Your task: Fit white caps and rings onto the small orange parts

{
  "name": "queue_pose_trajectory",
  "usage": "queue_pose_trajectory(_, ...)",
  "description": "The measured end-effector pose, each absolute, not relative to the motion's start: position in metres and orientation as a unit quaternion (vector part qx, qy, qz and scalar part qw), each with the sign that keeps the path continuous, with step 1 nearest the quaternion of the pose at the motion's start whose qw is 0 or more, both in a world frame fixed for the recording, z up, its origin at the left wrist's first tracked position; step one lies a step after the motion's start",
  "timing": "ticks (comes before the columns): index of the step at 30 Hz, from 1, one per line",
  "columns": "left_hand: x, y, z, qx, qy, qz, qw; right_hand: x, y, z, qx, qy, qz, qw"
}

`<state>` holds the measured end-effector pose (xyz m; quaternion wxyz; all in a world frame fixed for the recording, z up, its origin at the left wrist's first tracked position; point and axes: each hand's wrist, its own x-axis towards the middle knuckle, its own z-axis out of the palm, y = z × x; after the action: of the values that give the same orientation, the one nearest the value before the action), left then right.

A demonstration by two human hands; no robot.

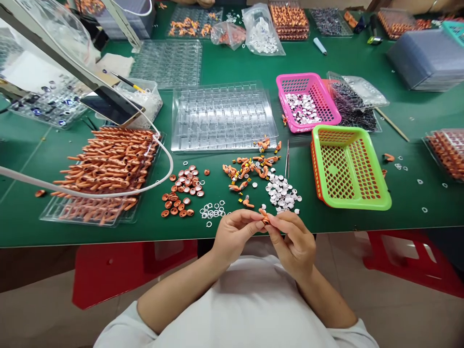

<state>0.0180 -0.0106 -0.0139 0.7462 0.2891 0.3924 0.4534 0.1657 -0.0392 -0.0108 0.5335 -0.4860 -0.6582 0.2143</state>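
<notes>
At the table's front edge, my left hand (234,234) and my right hand (295,241) pinch a small orange plastic part (266,220) between their fingertips. It has a dark round opening; the fingers hide much of it. Just beyond lie loose orange parts with yellow tabs (250,169). White discs (282,193) are heaped near my right hand, with metal tweezers (287,162) behind them. Left of my left hand are clear rings (213,210) and round orange caps (184,186).
Stacked trays of long orange parts (108,164) stand at left, under a curving white cable (170,166). A clear moulded tray (223,116) lies mid-table. To the right are a green basket (380,193) and a pink basket (284,87) with white pieces.
</notes>
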Motion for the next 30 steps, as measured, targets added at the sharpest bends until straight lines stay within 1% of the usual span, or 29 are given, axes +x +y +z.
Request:
queue_pose_trajectory(3, 0.016, -0.01, -0.009, 0.343, 0.41, 0.459, 0.71, 0.167, -0.038, -0.009, -0.481, -0.675, 0.207, 0.52)
queue_pose_trajectory(9, 0.008, -0.009, -0.005, 0.528, 0.447, 0.447, 0.566, 0.173, -0.036, -0.001, -0.479, -0.714, 0.193, 0.473)
queue_pose_trajectory(12, 0.005, -0.008, -0.007, 0.557, 0.456, 0.431, 0.544, 0.176, -0.034, 0.002, -0.471, -0.74, 0.189, 0.442)
queue_pose_trajectory(16, 0.007, -0.011, -0.011, 0.514, 0.45, 0.444, 0.58, 0.174, -0.034, 0.004, -0.477, -0.729, 0.194, 0.451)
queue_pose_trajectory(19, 0.011, -0.012, -0.014, 0.423, 0.439, 0.467, 0.641, 0.169, -0.035, 0.003, -0.483, -0.701, 0.205, 0.483)
queue_pose_trajectory(23, 0.016, -0.01, -0.013, 0.29, 0.43, 0.457, 0.722, 0.164, -0.035, -0.002, -0.481, -0.67, 0.23, 0.517)
queue_pose_trajectory(27, 0.021, -0.008, -0.01, 0.198, 0.419, 0.444, 0.767, 0.162, -0.034, -0.005, -0.498, -0.64, 0.274, 0.518)
queue_pose_trajectory(30, 0.022, -0.009, -0.009, 0.162, 0.406, 0.442, 0.783, 0.161, -0.032, -0.005, -0.499, -0.637, 0.28, 0.517)
